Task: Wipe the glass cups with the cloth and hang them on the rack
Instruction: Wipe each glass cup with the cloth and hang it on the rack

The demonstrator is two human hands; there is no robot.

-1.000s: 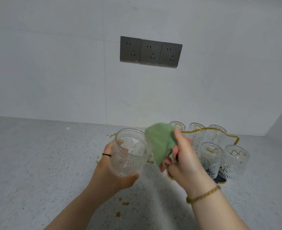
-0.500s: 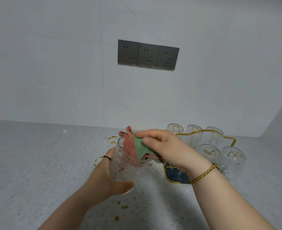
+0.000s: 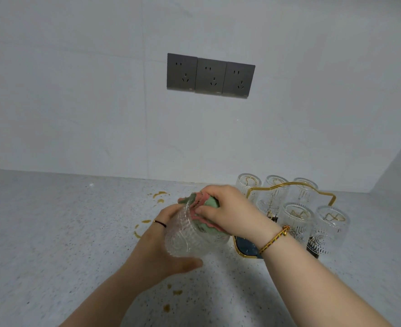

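Note:
My left hand [image 3: 157, 246] grips a ribbed clear glass cup [image 3: 187, 234] from the left, held above the counter with its mouth tilted toward the right. My right hand [image 3: 227, 208] presses a green and pink cloth [image 3: 209, 204] into the mouth of the cup, fingers closed on it. To the right stands the rack [image 3: 289, 185], a gold wire frame on a dark blue base, with several glass cups [image 3: 296, 220] hung upside down on its pegs. My right wrist hides the front left part of the rack.
The speckled grey counter [image 3: 53, 232] has brown liquid stains [image 3: 159, 197] behind and in front of my hands. A white wall with three dark sockets [image 3: 210, 75] stands behind. A side wall closes the right corner.
My right hand has brought the cloth from beside the cup onto its mouth and pushed it in. The cup has tilted to the right in my left hand.

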